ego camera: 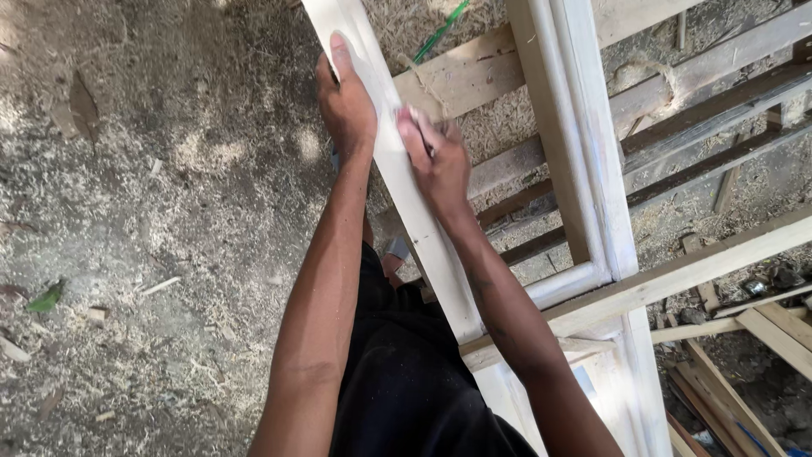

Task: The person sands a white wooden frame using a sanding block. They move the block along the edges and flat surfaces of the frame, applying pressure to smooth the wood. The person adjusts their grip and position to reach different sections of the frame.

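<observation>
A white-primed wooden frame (584,169) rests on rough planks (465,76) over sawdust-strewn ground (169,211). The left hand (345,100) lies with fingers flat along the frame's left rail (423,228), seemingly to steady it. The right hand (438,161) curls its fingers onto that rail, pressing a small pale pad (413,118); no labels show.

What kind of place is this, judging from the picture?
Probably an outdoor carpentry workshop. Sawdust and shavings cover the ground, rough planks lie about, and both hands, left and right, rest on a white-primed wooden frame.
</observation>
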